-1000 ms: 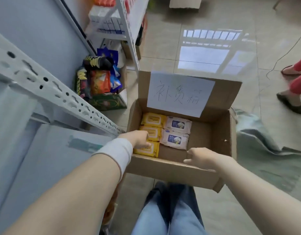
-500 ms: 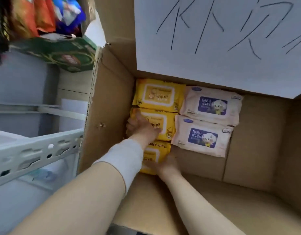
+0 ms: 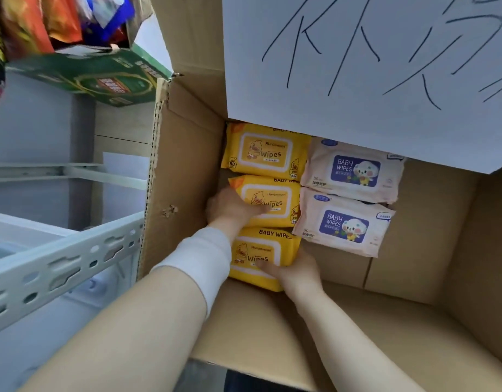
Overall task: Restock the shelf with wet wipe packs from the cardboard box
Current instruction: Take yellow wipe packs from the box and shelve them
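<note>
An open cardboard box [image 3: 184,171] holds three yellow wet wipe packs in a column and two pale pink packs to their right. My left hand [image 3: 230,207] grips the left end of the middle yellow pack [image 3: 275,199]. My right hand [image 3: 295,273] holds the right lower corner of the nearest yellow pack [image 3: 261,256]. The far yellow pack [image 3: 266,151] and the pink packs [image 3: 354,168] [image 3: 343,224] lie untouched. A white metal shelf rail [image 3: 60,264] runs along the left of the box.
A white paper sign with handwriting [image 3: 357,66] is taped on the box's raised back flap and overhangs the far packs. A green carton [image 3: 97,77] with snack bags [image 3: 46,21] on it sits on the floor at the upper left.
The view has moved down close into the box. Both hands went from the box's front rim onto the yellow packs, and the nearest pack now looks slightly lifted.
</note>
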{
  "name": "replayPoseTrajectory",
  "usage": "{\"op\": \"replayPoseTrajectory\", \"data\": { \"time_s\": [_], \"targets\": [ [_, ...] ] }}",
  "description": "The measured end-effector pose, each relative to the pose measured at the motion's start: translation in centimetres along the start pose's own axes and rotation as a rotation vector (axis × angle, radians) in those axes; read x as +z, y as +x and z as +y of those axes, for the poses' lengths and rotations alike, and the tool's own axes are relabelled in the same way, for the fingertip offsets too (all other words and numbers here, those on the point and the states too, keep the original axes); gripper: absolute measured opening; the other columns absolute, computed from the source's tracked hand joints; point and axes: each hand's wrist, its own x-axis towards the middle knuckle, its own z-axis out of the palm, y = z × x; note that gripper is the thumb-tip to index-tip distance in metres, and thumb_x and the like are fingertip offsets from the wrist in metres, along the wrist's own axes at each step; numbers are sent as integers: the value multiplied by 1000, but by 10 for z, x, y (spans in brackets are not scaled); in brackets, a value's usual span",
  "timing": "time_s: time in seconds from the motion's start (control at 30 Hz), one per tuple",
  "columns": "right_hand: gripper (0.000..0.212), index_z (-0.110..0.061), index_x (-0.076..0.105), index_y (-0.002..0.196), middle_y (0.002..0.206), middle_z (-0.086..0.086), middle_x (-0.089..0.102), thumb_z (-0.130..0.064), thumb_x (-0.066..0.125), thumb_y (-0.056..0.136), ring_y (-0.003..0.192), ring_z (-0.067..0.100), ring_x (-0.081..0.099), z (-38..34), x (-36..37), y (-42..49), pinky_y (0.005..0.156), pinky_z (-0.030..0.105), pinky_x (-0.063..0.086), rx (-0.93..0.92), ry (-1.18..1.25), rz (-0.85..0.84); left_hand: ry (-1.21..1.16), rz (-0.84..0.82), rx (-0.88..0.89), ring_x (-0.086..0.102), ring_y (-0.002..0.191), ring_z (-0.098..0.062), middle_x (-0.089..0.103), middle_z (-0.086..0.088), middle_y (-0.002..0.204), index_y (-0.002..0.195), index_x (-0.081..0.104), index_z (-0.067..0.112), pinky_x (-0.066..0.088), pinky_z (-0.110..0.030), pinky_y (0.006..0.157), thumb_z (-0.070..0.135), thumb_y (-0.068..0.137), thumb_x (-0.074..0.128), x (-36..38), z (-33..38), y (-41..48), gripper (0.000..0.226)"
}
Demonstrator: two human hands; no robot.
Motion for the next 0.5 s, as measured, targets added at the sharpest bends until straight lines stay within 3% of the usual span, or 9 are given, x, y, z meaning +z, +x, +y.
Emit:
{"op": "replayPoseTrajectory", "data": {
  "time_s": [0.07, 0.17, 0.27, 0.37, 0.43, 0.5],
  "targets": [
    [28, -28, 62, 83, 100, 2, 72, -26, 84, 64, 96, 21, 66, 7, -20, -7, 88, 36, 53, -31, 30, -3, -48, -24, 37, 57, 114, -27, 63, -6, 120, 116, 58, 16, 48, -36, 94, 50, 59, 81, -5, 0, -6, 70],
    [25, -30, 61, 73, 88, 0, 69, -22, 83, 65, 87, 21, 66, 18, -54, -22, 84, 37, 54, -27, 92, 44, -86, 49, 101, 51, 120, -28, 56, -9, 127, 126, 49, 15, 43, -37, 100, 43, 64, 80, -14, -2, -22, 74],
    [25, -25, 64, 78, 90, 3, 71, -18, 84, 65, 88, 24, 68, 25, -86, -44, 83, 42, 55, -6, 162, 65, -135, 117, 147, 53, 119, -31, 56, -11, 128, 130, 42, 11, 44, -37, 94, 35, 73, 76, -25, -7, -51, 70],
    [32, -23, 67, 90, 85, -7, 73, -22, 84, 63, 83, 17, 70, 22, -115, -79, 70, 33, 57, -73, 190, 57, -152, 211, 206, 55, 115, -37, 59, -13, 123, 128, 40, 11, 45, -41, 90, 36, 78, 71, -44, -19, -95, 63],
    [39, -23, 67, 97, 85, -9, 74, -26, 83, 62, 78, 11, 71, 15, -131, -109, 58, 24, 56, -145, 181, 42, -214, 229, 239, 53, 118, -35, 59, -12, 125, 129, 39, 12, 42, -41, 96, 39, 79, 68, -61, -30, -132, 64],
    [38, -25, 65, 98, 93, -5, 73, -27, 82, 64, 82, 13, 70, 8, -143, -140, 61, 26, 57, -229, 134, 23, -329, 206, 275, 47, 125, -32, 52, -12, 134, 137, 33, 10, 37, -42, 105, 38, 80, 68, -78, -43, -173, 73]
  ]
}}
